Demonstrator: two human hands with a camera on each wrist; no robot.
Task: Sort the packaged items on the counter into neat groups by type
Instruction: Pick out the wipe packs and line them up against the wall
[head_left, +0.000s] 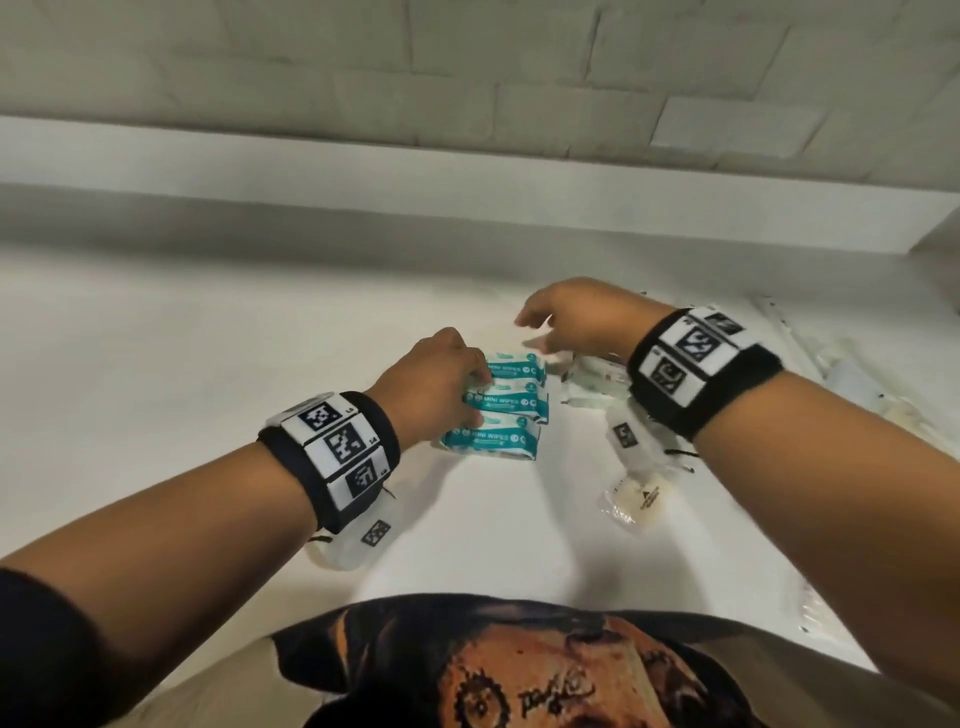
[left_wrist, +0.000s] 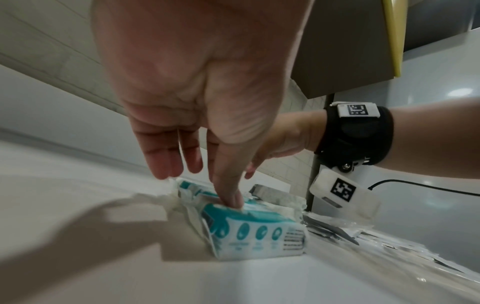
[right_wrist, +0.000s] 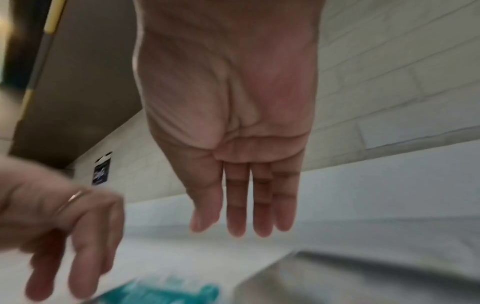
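Observation:
Three teal-and-white mini wipes packs (head_left: 501, 405) lie side by side in a row on the white counter (head_left: 208, 364). My left hand (head_left: 475, 395) touches their left ends with loosely straight fingers. In the left wrist view one fingertip (left_wrist: 233, 200) presses on the top of the nearest wipes pack (left_wrist: 257, 232). My right hand (head_left: 535, 332) hovers just above the far right corner of the row, fingers straight and holding nothing. The right wrist view shows the right hand (right_wrist: 244, 228) empty above the blurred teal pack (right_wrist: 166, 292).
Clear plastic packets (head_left: 592, 379) lie just right of the wipes, under my right wrist. A clear packet with a cream item (head_left: 636, 501) sits nearer me. More clear wrappers (head_left: 857, 374) spread along the right. A tiled wall (head_left: 467, 78) backs the counter.

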